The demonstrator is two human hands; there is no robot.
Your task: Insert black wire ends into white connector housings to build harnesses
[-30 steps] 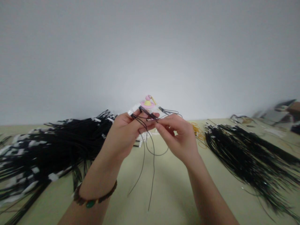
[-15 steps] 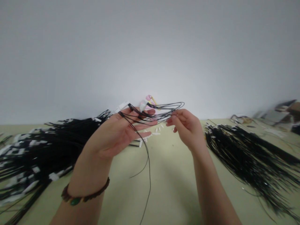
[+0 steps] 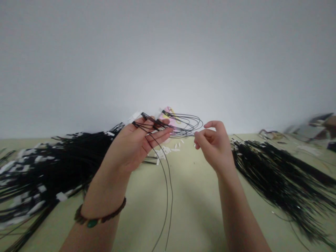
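from the head view, the left hand [image 3: 133, 147] is raised with its fingers spread a little, and a bunch of thin black cords [image 3: 181, 127] is looped across and between them. the loops run out to the right, and long ends hang down over the bench [image 3: 194, 210]. white tips [image 3: 135, 117] show at the cord ends beyond the fingertips. the right hand [image 3: 214, 147] holds nothing; its fingers are loosely curled and partly open, just beside the loops without touching them. a beaded bracelet [image 3: 91, 220] circles the left wrist. small white pieces [image 3: 165, 152] lie on the bench below the cords, and a pink and yellow ornament [image 3: 168, 117] stands partly hidden behind them. bundles of black wires lie to the left [image 3: 52, 164] and right [image 3: 283, 178].
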